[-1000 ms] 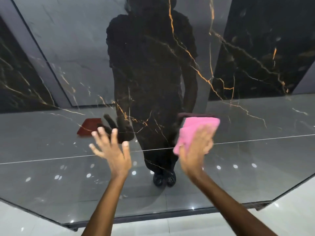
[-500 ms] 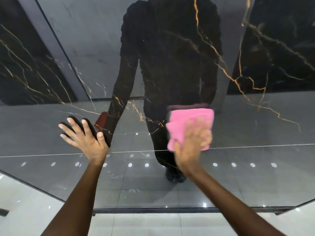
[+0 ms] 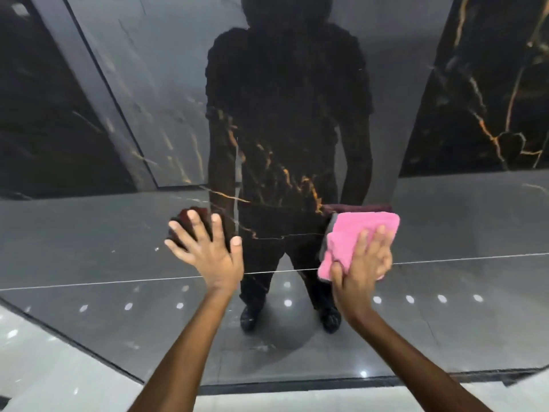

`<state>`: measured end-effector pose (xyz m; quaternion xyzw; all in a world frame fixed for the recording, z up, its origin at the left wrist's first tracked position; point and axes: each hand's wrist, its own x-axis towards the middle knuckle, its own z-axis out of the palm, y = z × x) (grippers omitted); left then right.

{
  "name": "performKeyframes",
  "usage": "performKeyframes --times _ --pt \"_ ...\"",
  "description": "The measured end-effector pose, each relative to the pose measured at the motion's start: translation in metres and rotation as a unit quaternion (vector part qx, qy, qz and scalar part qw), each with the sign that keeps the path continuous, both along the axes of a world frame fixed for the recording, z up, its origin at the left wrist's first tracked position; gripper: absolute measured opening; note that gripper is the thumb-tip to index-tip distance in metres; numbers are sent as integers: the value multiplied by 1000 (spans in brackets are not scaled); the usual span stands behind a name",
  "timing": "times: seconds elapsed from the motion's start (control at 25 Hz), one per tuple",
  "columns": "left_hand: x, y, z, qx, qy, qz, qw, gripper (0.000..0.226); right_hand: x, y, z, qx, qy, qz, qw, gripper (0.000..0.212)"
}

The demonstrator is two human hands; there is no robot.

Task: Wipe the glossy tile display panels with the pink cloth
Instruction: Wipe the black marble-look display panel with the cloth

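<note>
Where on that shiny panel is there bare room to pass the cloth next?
Bare panel lies left of the left hand, right of the pink cloth under the right hand, and between the hands. Only those two spots are taken.

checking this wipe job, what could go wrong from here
The bare left hand rests flat on the glossy panel, so it may leave prints on the gloss. The right hand presses the folded cloth with open fingers, not a grip, so the cloth might slip or unfold mid-stroke.
</note>
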<state>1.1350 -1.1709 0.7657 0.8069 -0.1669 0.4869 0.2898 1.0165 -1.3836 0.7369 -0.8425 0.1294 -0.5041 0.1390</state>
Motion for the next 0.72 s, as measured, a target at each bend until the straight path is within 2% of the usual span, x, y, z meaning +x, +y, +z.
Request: performKeyframes --times 0.04,0.16,0.24,0.32,0.4,0.52,0.56,0.6,0.64,0.68,0.72 --pt "-4 9 2 28 15 -17 999 59 16 39 -3 -22 -9 0 1000 68" --pt "-9 67 -4 133 22 -71 988 53 51 121 5 -199 6 40 979 72" --pt "0 130 -8 119 32 -48 991 52 52 125 14 -223 17 68 972 75" --pt "23 195 1 49 65 14 997 54 41 108 21 -143 5 52 988 71" --pt "52 244 15 13 89 58 994 56 30 96 30 -19 1 4 1000 74" --pt "86 274 17 60 60 56 995 54 55 157 41 122 -31 -2 992 86" --pt "93 275 12 76 34 54 995 53 72 193 45 97 -22 24 995 90" --pt "98 276 8 82 12 52 995 53 86 231 49 13 -5 58 998 93" --pt "102 276 6 79 -7 46 996 53 97 261 47 -115 14 78 990 94" --pt "103 277 6 76 -22 38 996 53 104 276 43 -246 39 84 965 92" --pt "103 276 7 72 -35 38 996 54 108 271 44 -331 54 87 938 90"
